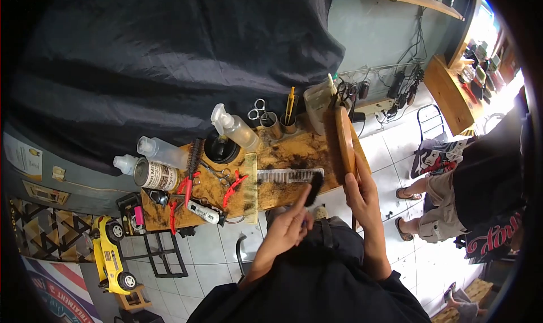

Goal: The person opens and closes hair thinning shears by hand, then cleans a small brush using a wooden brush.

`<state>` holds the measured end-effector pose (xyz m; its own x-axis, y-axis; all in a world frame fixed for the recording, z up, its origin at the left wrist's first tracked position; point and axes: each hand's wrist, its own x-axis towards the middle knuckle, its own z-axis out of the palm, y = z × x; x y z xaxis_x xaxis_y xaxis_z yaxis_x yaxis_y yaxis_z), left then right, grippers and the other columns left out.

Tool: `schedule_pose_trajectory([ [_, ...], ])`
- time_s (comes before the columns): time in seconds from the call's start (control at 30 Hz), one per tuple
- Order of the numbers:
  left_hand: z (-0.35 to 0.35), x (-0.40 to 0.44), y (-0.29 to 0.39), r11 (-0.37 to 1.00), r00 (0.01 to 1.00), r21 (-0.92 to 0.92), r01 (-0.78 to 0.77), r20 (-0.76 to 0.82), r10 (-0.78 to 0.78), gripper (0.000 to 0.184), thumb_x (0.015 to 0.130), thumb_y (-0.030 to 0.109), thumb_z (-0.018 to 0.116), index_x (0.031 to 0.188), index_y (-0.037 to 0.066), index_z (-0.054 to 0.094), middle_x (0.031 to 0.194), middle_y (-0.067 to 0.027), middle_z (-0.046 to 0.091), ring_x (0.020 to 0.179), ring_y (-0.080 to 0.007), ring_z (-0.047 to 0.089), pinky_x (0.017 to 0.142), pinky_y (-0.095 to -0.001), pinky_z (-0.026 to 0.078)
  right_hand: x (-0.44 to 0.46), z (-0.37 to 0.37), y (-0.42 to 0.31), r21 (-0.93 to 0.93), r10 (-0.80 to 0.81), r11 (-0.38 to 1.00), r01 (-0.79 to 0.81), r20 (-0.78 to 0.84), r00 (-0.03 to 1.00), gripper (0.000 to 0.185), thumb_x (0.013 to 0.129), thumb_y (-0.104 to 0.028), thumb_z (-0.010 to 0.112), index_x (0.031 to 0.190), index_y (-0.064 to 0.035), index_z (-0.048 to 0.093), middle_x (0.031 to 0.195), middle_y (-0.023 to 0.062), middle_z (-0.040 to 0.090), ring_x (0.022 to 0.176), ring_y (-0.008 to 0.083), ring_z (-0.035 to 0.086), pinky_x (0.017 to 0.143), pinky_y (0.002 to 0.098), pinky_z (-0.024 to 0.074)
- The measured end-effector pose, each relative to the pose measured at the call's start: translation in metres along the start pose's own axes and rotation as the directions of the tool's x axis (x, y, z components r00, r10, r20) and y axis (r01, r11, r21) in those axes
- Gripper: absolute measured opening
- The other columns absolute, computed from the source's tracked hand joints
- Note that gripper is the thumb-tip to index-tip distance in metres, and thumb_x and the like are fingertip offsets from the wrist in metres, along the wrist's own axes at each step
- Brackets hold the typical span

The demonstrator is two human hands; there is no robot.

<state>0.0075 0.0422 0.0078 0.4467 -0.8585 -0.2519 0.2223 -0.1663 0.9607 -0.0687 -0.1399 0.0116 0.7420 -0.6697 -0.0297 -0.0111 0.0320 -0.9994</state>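
Observation:
My right hand [363, 196] is closed around the lower end of a long wooden-backed brush [344, 139], held upright at the table's right end, its dark bristles facing left. My left hand [288, 228] grips a small black brush [314, 188], the index finger stretched along it; how the other fingers hold it is partly hidden. Just beyond that brush lies a pale comb [288, 175] on the wooden table [305, 145], which is strewn with dark hair clippings. A wider yellowish comb [250, 187] lies crosswise to its left.
Left on the table are a hair clipper [205, 211], red clips [235, 191], a tin [155, 174] and a round brush [195, 156]. A spray bottle [235, 128] and cups with scissors [257, 111] stand behind. A person [481, 181] stands at right; a yellow toy truck [111, 255] is at left.

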Motion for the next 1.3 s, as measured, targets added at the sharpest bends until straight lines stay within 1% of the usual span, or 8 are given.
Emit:
schedule_pose_trajectory([
  [0.13, -0.012, 0.008, -0.001, 0.986, 0.972, -0.001, -0.168, -0.166, 0.165, 0.049, 0.1, 0.012, 0.034, 0.147, 0.02, 0.022, 0.072, -0.0019, 0.052, 0.045, -0.0039, 0.036, 0.042, -0.0171, 0.036, -0.023, -0.013, 0.002, 0.028, 0.151, 0.988, -0.155, 0.095, 0.984, 0.049, 0.094, -0.016, 0.05, 0.14, -0.0046, 0.036, 0.077, -0.0008, 0.051, 0.067, 0.0067, 0.045, 0.062, 0.0201, 0.0388],
  [0.33, -0.005, 0.024, -0.002, 0.792, 0.924, 0.548, -0.27, -0.086, 0.374, 0.049, 0.092, -0.003, 0.043, 0.138, 0.015, 0.043, 0.077, -0.0086, 0.062, 0.052, -0.014, 0.052, 0.054, -0.0254, 0.047, -0.026, -0.011, -0.004, -0.017, 0.111, 0.994, -0.11, 0.092, 0.99, 0.049, 0.092, -0.018, 0.055, 0.136, -0.0028, 0.041, 0.081, 0.0079, 0.06, 0.072, 0.0119, 0.053, 0.068, 0.0252, 0.0436],
  [0.43, -0.013, 0.028, -0.009, 0.841, 0.907, 0.523, -0.14, -0.274, 0.321, 0.047, 0.088, -0.005, 0.046, 0.133, 0.009, 0.048, 0.081, -0.0114, 0.065, 0.064, -0.0218, 0.062, 0.063, -0.0306, 0.05, -0.032, -0.007, -0.023, -0.333, 0.032, 0.942, 0.045, 0.221, 0.975, 0.05, 0.088, -0.016, 0.06, 0.134, -0.0037, 0.044, 0.073, 0.0244, 0.056, 0.066, 0.0196, 0.058, 0.067, 0.0314, 0.0465],
  [0.73, -0.021, 0.024, 0.003, 0.756, 0.823, 0.652, -0.065, -0.393, 0.411, 0.034, 0.091, 0.009, 0.051, 0.124, 0.002, 0.053, 0.086, -0.0152, 0.065, 0.074, -0.0266, 0.064, 0.068, -0.0331, 0.049, -0.012, 0.001, -0.02, -0.343, -0.031, 0.939, 0.025, -0.011, 0.999, 0.049, 0.087, -0.011, 0.059, 0.133, -0.003, 0.045, 0.071, 0.0209, 0.056, 0.06, 0.0168, 0.054, 0.062, 0.0285, 0.0451],
  [0.83, -0.026, 0.028, -0.002, 0.773, 0.777, 0.632, -0.058, -0.458, 0.433, 0.034, 0.093, 0.014, 0.05, 0.123, -0.001, 0.054, 0.086, -0.0148, 0.064, 0.075, -0.0219, 0.063, 0.068, -0.0332, 0.047, -0.018, 0.01, -0.014, -0.363, -0.218, 0.888, 0.284, 0.212, 0.953, 0.048, 0.085, -0.011, 0.063, 0.131, -0.0056, 0.049, 0.069, 0.0178, 0.056, 0.059, 0.0283, 0.058, 0.059, 0.0313, 0.0464],
  [0.93, -0.039, 0.033, -0.002, 0.822, 0.67, 0.545, -0.167, -0.549, 0.5, 0.036, 0.096, 0.017, 0.048, 0.126, -0.004, 0.05, 0.081, -0.008, 0.061, 0.069, -0.0118, 0.056, 0.062, -0.0267, 0.044, -0.029, 0.008, -0.012, -0.428, -0.089, 0.865, 0.261, 0.381, 0.92, 0.05, 0.083, -0.01, 0.064, 0.131, -0.0074, 0.05, 0.07, 0.0186, 0.057, 0.062, 0.0329, 0.06, 0.059, 0.0327, 0.0468],
  [1.03, -0.038, 0.032, 0.01, 0.963, 0.759, 0.06, -0.264, -0.603, 0.246, 0.037, 0.099, 0.017, 0.043, 0.131, -0.002, 0.046, 0.077, 0.003, 0.049, 0.063, -0.0017, 0.04, 0.055, -0.0154, 0.032, -0.027, 0.009, -0.016, -0.382, -0.081, 0.901, 0.205, 0.316, 0.945, 0.053, 0.082, -0.008, 0.065, 0.132, -0.0055, 0.048, 0.068, 0.017, 0.054, 0.057, 0.0272, 0.056, 0.058, 0.0323, 0.0454],
  [1.3, -0.019, 0.039, 0.013, 0.966, 0.837, -0.057, -0.251, -0.514, 0.188, 0.039, 0.099, 0.016, 0.045, 0.134, -0.001, 0.043, 0.073, 0.0036, 0.044, 0.058, -0.0027, 0.037, 0.05, -0.0179, 0.03, -0.01, 0.011, -0.006, -0.348, -0.291, 0.878, 0.328, 0.154, 0.944, 0.054, 0.082, -0.008, 0.065, 0.133, -0.0042, 0.047, 0.064, 0.0142, 0.05, 0.054, 0.0236, 0.05, 0.056, 0.032, 0.0437],
])
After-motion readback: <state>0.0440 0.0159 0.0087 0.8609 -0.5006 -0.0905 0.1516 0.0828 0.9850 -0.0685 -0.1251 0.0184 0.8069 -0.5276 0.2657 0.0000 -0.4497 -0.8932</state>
